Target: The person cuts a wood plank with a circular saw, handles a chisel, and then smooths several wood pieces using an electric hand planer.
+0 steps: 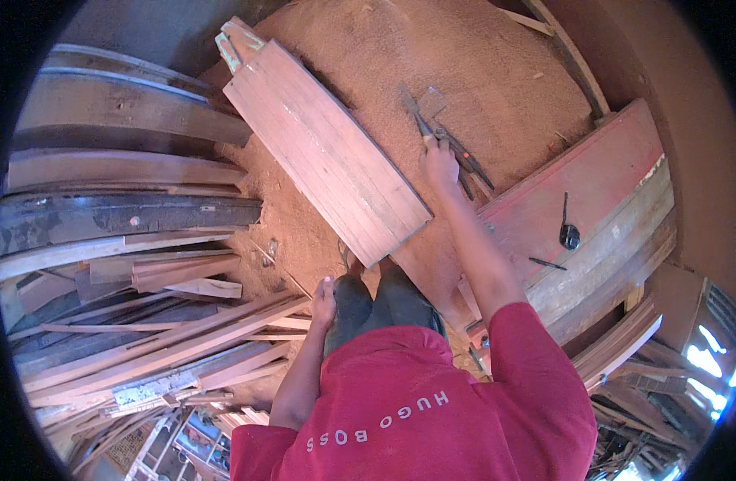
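Note:
My right hand (440, 163) grips the pale handle of a long metal-bladed tool (422, 119) over the sawdust. Beside it lie other tools (464, 154), dark-handled, one with a red spot; their exact kinds are unclear. A long pale pinkish board (320, 144) stretches diagonally in front of me, its near end by my legs and a narrower greenish-patched piece (231, 50) at its far end. My left hand (324, 298) hangs by my left thigh, fingers loosely curled together, with nothing visible in them.
Stacked planks and offcuts (127, 212) fill the left side. At right, a red-faced plank stack (580, 164) bears a black round object (569, 236) and a thin dark stick (547, 263). Sawdust (512, 80) covers the ground; more scrap wood (636, 409) lies at lower right.

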`<action>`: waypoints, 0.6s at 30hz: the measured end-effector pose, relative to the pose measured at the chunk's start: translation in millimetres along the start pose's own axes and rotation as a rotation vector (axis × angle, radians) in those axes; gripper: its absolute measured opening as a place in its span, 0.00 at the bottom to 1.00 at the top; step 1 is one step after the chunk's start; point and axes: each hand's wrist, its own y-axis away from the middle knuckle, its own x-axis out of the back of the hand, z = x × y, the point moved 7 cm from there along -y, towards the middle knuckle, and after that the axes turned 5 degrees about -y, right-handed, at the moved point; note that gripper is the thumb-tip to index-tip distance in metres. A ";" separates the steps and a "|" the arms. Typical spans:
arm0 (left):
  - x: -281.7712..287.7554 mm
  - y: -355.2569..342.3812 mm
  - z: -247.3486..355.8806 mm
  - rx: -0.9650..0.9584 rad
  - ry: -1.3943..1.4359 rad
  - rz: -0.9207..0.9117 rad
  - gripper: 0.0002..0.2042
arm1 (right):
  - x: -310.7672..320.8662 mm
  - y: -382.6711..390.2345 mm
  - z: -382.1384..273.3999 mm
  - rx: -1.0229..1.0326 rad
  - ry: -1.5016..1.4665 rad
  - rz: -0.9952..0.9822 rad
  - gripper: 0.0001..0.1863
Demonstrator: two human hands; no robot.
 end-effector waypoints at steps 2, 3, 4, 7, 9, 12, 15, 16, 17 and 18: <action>2.6 11.7 -3.0 -0.021 0.057 -0.020 0.28 | -18.9 -15.6 1.1 -0.056 0.196 -0.079 0.16; 5.2 17.0 -9.7 0.005 0.051 0.008 0.28 | -20.4 -20.1 -5.5 -0.064 0.268 -0.083 0.16; 7.2 21.7 -15.7 0.028 0.044 0.032 0.28 | -20.4 -21.6 -11.8 -0.075 0.340 -0.085 0.17; 6.7 28.8 -30.2 0.076 0.041 0.027 0.28 | -27.3 -27.5 -13.8 -0.134 0.383 -0.140 0.15; 4.5 30.3 -36.5 0.064 0.031 0.016 0.28 | -22.1 -33.8 -12.1 -0.127 0.414 -0.050 0.15; 4.3 31.4 -39.3 -0.018 -0.030 0.027 0.27 | -10.6 -34.3 -16.5 -0.137 0.245 -0.084 0.15; 9.7 38.1 -19.9 -0.085 -0.114 -0.002 0.27 | 20.6 -33.1 -26.6 -0.172 0.173 -0.101 0.19; 10.9 37.9 -13.6 -0.069 -0.119 -0.020 0.28 | 27.8 -32.7 -27.2 -0.183 0.184 -0.092 0.21; 10.4 38.4 -11.5 -0.055 -0.125 -0.040 0.28 | 39.8 -26.6 -27.2 -0.148 0.177 -0.025 0.20; 11.4 37.3 -18.7 -0.076 -0.123 -0.023 0.28 | 53.6 -15.3 -32.0 -0.102 0.167 0.041 0.20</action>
